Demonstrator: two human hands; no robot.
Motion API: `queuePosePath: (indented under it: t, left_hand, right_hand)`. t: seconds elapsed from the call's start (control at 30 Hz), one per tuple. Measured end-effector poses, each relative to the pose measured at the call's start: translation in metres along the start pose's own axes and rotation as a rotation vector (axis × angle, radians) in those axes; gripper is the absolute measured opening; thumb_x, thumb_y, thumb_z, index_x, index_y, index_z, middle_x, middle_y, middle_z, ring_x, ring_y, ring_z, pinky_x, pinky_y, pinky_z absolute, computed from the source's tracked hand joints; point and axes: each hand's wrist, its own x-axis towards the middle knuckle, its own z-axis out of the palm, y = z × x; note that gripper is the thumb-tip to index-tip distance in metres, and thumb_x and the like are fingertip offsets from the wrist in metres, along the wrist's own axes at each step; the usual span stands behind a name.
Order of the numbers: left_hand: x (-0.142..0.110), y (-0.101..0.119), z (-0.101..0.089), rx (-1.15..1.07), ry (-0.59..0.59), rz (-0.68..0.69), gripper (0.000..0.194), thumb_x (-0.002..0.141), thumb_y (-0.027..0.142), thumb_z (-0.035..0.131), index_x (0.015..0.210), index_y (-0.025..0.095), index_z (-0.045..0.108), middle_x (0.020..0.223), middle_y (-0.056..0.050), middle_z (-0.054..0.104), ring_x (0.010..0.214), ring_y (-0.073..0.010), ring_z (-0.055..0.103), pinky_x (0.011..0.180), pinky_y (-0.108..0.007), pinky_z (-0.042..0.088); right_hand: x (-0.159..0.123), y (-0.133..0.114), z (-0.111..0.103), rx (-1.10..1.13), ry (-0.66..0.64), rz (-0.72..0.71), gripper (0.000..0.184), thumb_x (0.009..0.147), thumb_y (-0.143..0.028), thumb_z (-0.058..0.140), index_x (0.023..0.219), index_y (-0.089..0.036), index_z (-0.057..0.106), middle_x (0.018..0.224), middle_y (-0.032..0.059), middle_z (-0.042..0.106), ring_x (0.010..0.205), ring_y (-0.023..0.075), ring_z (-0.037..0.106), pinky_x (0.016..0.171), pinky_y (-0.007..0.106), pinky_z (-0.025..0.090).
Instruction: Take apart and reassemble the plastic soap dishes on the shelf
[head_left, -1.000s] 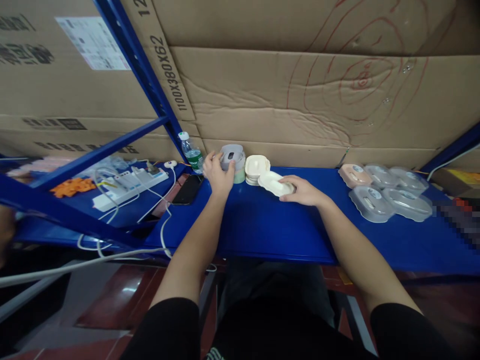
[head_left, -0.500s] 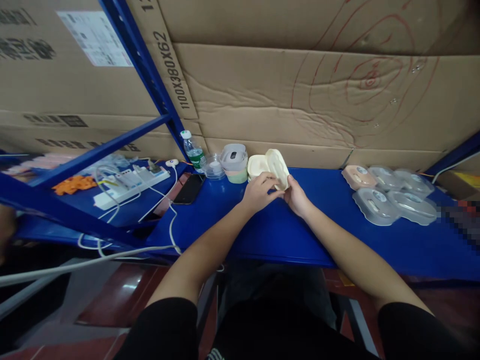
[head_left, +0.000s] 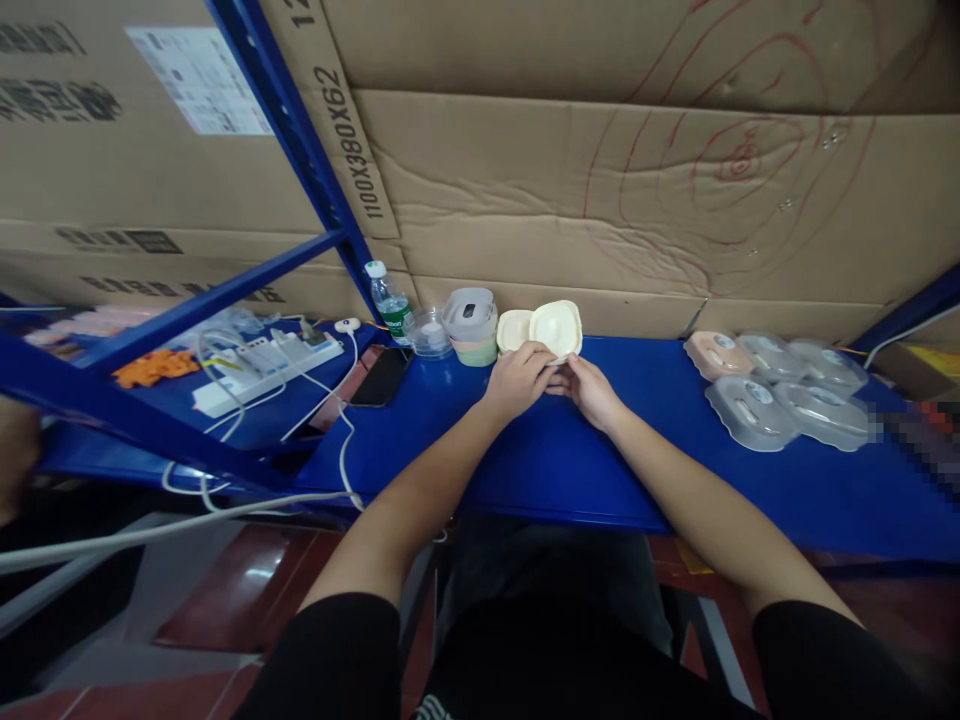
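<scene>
A cream, rounded-square shallow piece (head_left: 556,328), maybe a lid or tray, is held up in front of me with its recessed face toward me. My left hand (head_left: 519,382) is closed on its lower left edge. At the lower right edge, the fingers of my right hand (head_left: 591,392) pinch it. Just left of it is a similar cream piece (head_left: 515,328), partly hidden by the held one and my left fingers. Beside that stands a stack of rounded containers (head_left: 474,325) with a translucent grey top.
On the blue shelf (head_left: 570,470) are a clear round tub (head_left: 430,338), a water bottle (head_left: 391,310) and a dark phone (head_left: 381,377) at left. Several translucent lidded pieces (head_left: 752,412) lie at right. A power strip (head_left: 266,372) with cables and a blue post (head_left: 300,150) are further left.
The cream piece has turned from nearly edge-on to face me. My right hand has shifted slightly lower along it, and my left fingers have moved to its lower edge.
</scene>
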Motion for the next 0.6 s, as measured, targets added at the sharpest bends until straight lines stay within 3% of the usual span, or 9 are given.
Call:
queuePosePath:
  t: [0.2, 0.4, 0.5, 0.6]
  left_hand:
    - [-0.003, -0.021, 0.0, 0.064, 0.056, -0.137, 0.022, 0.104, 0.031, 0.052, 0.107, 0.02, 0.072, 0.118, -0.011, 0.069, 0.108, -0.0224, 0.069, 0.089, -0.036, 0.057]
    - [-0.007, -0.045, -0.004, 0.161, -0.04, -0.35, 0.022, 0.103, 0.031, 0.055, 0.114, 0.02, 0.071, 0.132, -0.011, 0.067, 0.106, -0.0242, 0.071, 0.086, -0.035, 0.057]
    - [-0.007, -0.044, -0.006, 0.175, -0.113, -0.406, 0.025, 0.103, 0.027, 0.053, 0.12, 0.022, 0.07, 0.138, -0.01, 0.064, 0.111, -0.0239, 0.07, 0.091, -0.034, 0.057]
    - [-0.006, -0.041, -0.008, 0.173, -0.156, -0.44, 0.029, 0.102, 0.025, 0.054, 0.127, 0.021, 0.069, 0.144, -0.011, 0.061, 0.116, -0.025, 0.069, 0.093, -0.035, 0.057]
  right_hand:
    - [-0.005, -0.008, -0.001, 0.021, -0.057, 0.05, 0.052, 0.095, -0.065, 0.06, 0.131, -0.028, 0.064, 0.142, 0.0103, 0.069, 0.097, 0.0232, 0.078, 0.084, 0.04, 0.064]
    - [0.001, -0.016, -0.016, -0.013, 0.05, -0.054, 0.054, 0.089, -0.068, 0.065, 0.125, -0.027, 0.067, 0.123, 0.009, 0.077, 0.086, 0.0202, 0.077, 0.079, 0.037, 0.062]
    - [0.006, -0.028, -0.037, -0.245, 0.196, -0.179, 0.057, 0.086, -0.07, 0.065, 0.121, -0.026, 0.069, 0.117, 0.0093, 0.078, 0.089, 0.0228, 0.076, 0.085, 0.043, 0.061]
    - [0.004, -0.051, -0.073, -0.743, 0.449, -0.381, 0.056, 0.086, -0.065, 0.067, 0.121, -0.022, 0.071, 0.117, 0.013, 0.077, 0.108, 0.0302, 0.072, 0.103, 0.052, 0.053]
